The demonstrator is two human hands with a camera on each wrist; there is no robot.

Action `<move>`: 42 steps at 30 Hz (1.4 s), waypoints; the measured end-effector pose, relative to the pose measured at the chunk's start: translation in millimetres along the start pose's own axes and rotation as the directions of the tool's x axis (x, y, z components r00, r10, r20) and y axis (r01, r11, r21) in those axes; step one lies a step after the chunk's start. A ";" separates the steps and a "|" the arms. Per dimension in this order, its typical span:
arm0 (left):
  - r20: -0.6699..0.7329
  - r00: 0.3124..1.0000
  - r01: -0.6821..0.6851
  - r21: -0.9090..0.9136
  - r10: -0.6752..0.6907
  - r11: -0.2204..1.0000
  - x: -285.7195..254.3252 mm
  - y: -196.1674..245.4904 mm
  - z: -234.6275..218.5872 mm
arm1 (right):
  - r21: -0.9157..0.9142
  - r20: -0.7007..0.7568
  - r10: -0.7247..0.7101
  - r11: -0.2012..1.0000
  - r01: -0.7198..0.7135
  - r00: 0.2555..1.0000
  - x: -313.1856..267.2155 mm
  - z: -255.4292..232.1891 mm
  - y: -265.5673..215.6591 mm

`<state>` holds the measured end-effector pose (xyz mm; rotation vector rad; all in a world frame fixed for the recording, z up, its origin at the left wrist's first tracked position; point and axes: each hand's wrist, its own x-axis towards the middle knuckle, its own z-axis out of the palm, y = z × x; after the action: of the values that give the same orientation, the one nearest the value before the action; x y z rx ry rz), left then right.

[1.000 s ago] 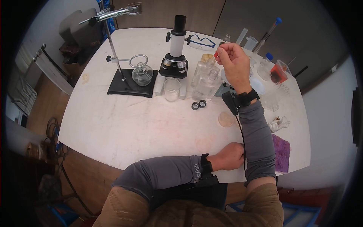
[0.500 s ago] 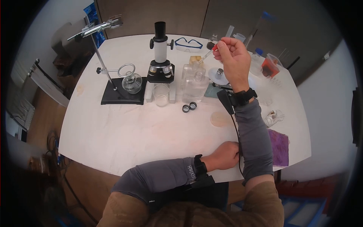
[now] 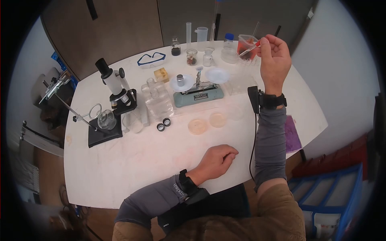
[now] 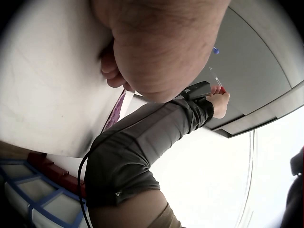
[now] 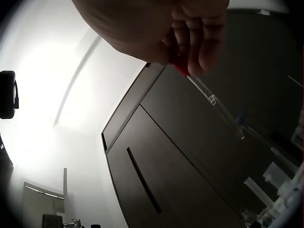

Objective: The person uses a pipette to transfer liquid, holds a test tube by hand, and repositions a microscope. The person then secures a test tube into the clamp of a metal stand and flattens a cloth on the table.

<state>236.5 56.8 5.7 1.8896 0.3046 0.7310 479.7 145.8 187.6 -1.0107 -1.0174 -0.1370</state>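
Note:
High over the right back of the table, my right hand pinches the red rubber bulb of a glass dropper between thumb and fingers. The dropper's glass tube slants down to the left, overlapping a clear container with red contents in the head view. My left hand rests at the front of the white table, its fingers loosely curled and holding nothing. Two round shallow dishes lie just beyond it.
A balance with white pans stands mid-table. Left of it are clear bottles, two black caps, a microscope and a ring stand. Safety goggles and small jars line the back. A purple sheet lies right.
My right hand has carried the dropper from above the clear bottles to the right, beside the red-filled container. The head view has swung right. My left hand stays at the table's front.

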 end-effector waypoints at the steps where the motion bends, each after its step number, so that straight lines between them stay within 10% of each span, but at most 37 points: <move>1: 0.008 1.000 0.028 -0.006 -0.028 1.000 0.4 1.0 -0.5 | -0.066 -0.010 -0.031 0.997 0.030 0.999 0.7 -3.5 2.2; 10: 0.050 0.997 0.063 0.002 -0.063 0.998 1.2 4.3 -4.0 | -0.325 0.012 -0.138 0.936 0.135 0.990 4.1 -12.9 16.9; 42: 0.063 0.996 0.057 -0.001 -0.057 0.998 1.0 3.6 -5.0 | -0.366 0.052 -0.165 0.914 0.173 0.985 2.7 -11.4 35.6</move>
<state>233.8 59.5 10.6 1.8893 0.3165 0.6321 507.2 158.2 165.4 -1.2655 -1.1216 -0.4777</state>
